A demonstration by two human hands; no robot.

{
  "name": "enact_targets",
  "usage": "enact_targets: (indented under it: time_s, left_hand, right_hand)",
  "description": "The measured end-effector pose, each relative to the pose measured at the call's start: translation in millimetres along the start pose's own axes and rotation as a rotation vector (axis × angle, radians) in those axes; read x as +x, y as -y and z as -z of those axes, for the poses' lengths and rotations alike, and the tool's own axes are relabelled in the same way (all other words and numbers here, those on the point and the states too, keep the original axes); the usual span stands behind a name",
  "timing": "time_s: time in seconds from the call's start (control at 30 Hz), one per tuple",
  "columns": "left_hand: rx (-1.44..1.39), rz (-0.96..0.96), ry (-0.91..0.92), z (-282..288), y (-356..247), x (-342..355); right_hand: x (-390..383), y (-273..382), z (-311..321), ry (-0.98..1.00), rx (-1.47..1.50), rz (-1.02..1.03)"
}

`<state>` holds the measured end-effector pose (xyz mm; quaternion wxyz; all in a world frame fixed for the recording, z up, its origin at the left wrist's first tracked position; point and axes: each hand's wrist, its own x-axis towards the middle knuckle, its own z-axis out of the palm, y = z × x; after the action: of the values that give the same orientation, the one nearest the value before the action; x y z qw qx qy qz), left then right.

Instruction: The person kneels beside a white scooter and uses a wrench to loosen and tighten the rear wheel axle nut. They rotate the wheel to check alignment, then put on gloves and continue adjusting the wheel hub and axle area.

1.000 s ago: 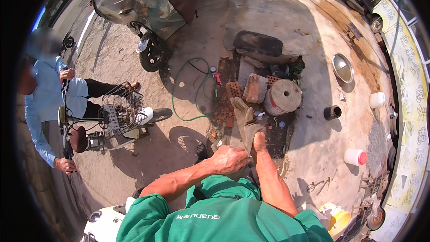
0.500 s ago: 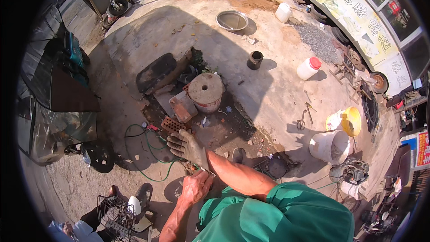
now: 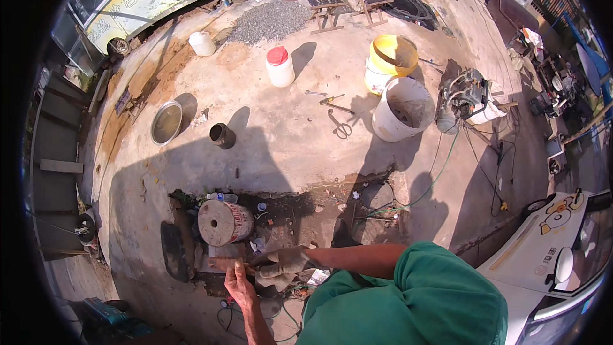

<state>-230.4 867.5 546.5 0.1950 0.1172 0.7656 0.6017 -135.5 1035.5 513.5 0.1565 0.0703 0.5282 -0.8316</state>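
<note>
The left hand (image 3: 237,282) and the gloved right hand (image 3: 281,262) meet over a reddish brick (image 3: 225,262) lying in the dark, broken patch of the concrete floor (image 3: 300,147). The brick sits at about eleven o'clock from the left hand, its long axis running roughly three to nine o'clock. The left hand's fingertips close on its near edge; the right hand, in a grimy work glove, is curled against the brick's three-o'clock end, though whether it truly grips cannot be told. Both hands touch it, the left more squarely. Just beyond, at twelve o'clock, a stubby concrete cylinder (image 3: 222,222) lies on its side, nearly touching the brick. A black rubber slab (image 3: 174,252) lies at nine o'clock. Shadow and fisheye bending blur the brick's far edge and the underside of both hands.
</note>
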Motion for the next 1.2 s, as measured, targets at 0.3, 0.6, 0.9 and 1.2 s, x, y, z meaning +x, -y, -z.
enact_targets:
  time_s: [0.3,0.6,0.9,1.2]
  left_hand:
    - [0.39,-0.135,0.183,-106.9,-23.8,99.5]
    - [0.668,-0.29,1.135,-199.4,-27.0,132.4]
    - [1.499,-2.645,-2.704,-295.7,-39.1,155.0]
    - [0.771,-2.436,-3.578,-351.9,-82.5,55.4]
  right_hand:
    - [-100.1,69.8,104.8,-0.359,-0.182,0.007]
    - [-135.8,46.8,121.2,-0.66,0.537,0.343]
    - [-197.0,11.7,68.9,-1.162,0.445,0.342]
    - [-270.4,-18.4,38.9,-1.465,0.654,0.345]
